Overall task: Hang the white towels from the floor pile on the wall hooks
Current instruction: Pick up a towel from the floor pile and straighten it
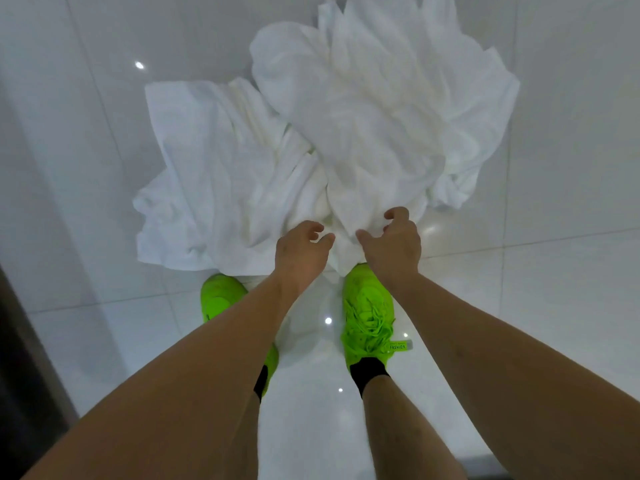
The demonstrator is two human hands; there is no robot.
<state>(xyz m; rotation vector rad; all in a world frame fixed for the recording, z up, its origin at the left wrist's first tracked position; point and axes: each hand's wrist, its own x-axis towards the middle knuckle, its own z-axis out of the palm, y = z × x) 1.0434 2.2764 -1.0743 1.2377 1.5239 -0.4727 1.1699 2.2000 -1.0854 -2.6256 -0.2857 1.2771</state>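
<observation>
softly, the crumpled white terry towels (311, 140) look limp and light; left hand (301, 252) and right hand (393, 242) hover with fingers loosely curled, holding nothing; the near edge just past the fingertips seems the best place to pinch.

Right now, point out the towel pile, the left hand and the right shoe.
towel pile (363, 116), head view, on the top crumpled towel.
left hand (301, 251), head view, back of the hand.
right shoe (369, 306), head view, laced upper.
</observation>
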